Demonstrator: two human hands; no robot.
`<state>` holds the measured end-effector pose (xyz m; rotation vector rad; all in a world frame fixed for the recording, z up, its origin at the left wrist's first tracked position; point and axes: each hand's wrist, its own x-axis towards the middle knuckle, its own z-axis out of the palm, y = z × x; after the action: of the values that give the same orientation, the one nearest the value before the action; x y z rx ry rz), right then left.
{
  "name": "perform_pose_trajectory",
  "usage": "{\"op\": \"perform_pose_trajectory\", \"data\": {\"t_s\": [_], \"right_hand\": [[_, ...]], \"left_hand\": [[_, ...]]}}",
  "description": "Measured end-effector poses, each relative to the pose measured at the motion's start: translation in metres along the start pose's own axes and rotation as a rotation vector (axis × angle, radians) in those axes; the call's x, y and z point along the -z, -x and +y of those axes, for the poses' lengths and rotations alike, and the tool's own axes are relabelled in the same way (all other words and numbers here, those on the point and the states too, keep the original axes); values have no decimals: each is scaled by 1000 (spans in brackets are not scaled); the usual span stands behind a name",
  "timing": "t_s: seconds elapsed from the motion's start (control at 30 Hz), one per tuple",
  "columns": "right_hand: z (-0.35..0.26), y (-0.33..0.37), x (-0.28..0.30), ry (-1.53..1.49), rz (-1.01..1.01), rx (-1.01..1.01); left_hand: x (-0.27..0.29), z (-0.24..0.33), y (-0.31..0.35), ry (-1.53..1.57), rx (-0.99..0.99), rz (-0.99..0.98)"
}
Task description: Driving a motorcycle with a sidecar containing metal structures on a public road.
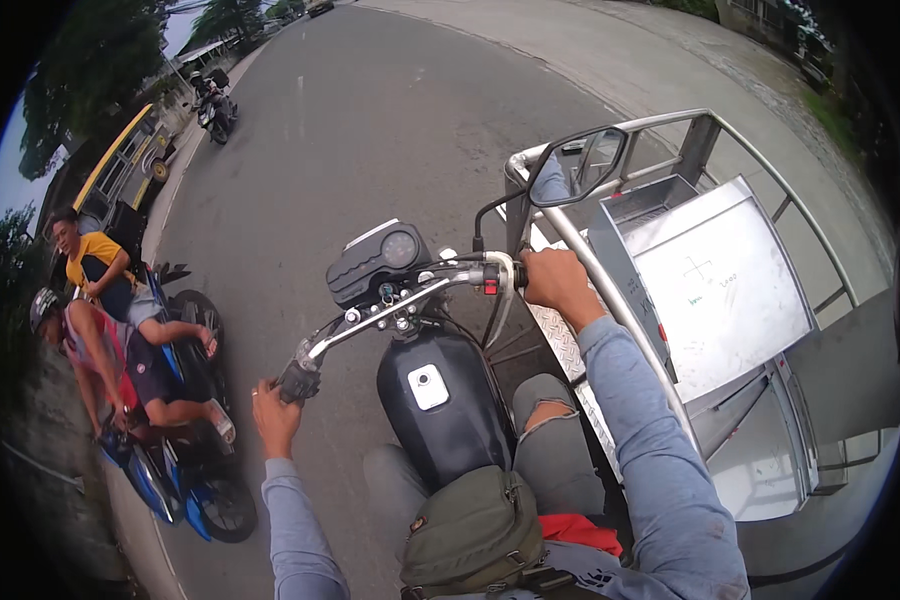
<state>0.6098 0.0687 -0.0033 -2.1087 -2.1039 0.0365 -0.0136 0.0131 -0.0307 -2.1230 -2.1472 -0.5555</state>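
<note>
1. The handlebar (pixel 432 290) of the motorcycle is found at the centre of the view, set ahead of a black fuel tank (pixel 450 415) on which a silvery cap plate (pixel 427 388) is mounted.
2. The right grip is held by the right hand (pixel 560 283), which is clamped on the handlebar beside a red switch (pixel 491 287).
3. The left end of the handlebar is held by the left hand (pixel 277 415), with the fingers curled over it; the fingertips are hidden from view.
4. Both hands are bare and are held well apart; both forearms are covered by grey-blue sleeves (pixel 645 440).
5. A dark instrument cluster (pixel 378 262) is mounted ahead of the handlebar, and a mirror (pixel 578 165) is carried on a stalk at its right.
6. A metal-railed sidecar (pixel 778 212) is seen on the right, in which a pale marked panel (pixel 715 280) is carried.
7. A green bag (pixel 475 525) is worn at the waist, behind the tank.
8. On the left, a blue motorcycle (pixel 175 480) is occupied by two people. Farther up the road (pixel 340 170), another motorcycle (pixel 215 115) is ridden near a yellow-roofed vehicle (pixel 120 165).
</note>
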Motion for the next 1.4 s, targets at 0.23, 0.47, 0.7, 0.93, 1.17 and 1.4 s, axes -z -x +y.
{"op": "perform_pose_trajectory", "data": {"t_s": [0.23, 0.47, 0.7, 0.93, 1.17, 1.4], "right_hand": [[12, -2, 3, -9, 28, -27], [-16, -19, -13, -77, 227, 78], [24, 7, -28, -64, 317, 28], [7, 5, -28, -50, 305, 20], [1, 5, -13, -24, 186, 15], [23, 5, -11, -40, 186, 7]], "left_hand": [[-14, 18, -9, -4, 36, -11], [-16, -56, -1, -241, -33, 1], [-30, -32, -17, -81, 72, -210], [-26, -37, -11, -119, 85, -194], [-29, -43, -4, -90, 99, -107], [-39, -16, -5, -79, 99, -145]]}}
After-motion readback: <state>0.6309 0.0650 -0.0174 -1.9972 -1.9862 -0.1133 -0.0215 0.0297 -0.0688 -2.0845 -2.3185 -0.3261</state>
